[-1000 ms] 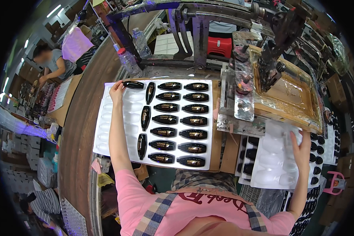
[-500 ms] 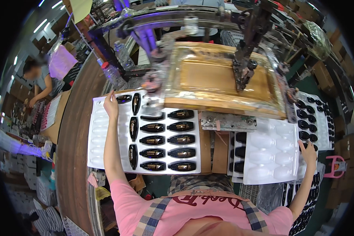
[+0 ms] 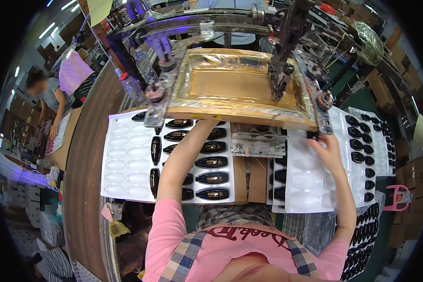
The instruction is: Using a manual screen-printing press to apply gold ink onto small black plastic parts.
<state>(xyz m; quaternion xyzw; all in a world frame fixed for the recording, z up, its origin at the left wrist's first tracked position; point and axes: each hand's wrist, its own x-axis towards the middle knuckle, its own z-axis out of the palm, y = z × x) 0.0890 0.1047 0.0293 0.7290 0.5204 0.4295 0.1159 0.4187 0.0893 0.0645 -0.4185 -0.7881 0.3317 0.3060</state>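
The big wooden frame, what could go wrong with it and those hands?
The left forearm goes in under the wooden frame, so the hidden left hand might get pinched if the frame dropped. The right hand seems to have a dark piece at its fingertips, too blurred to see well; it could slip and fall.

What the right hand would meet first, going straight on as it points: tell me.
In the picture, the right hand points toward the stained metal bar at the right end of the wood-framed screen; probably that first. Depth is unclear, so it might pass beneath.
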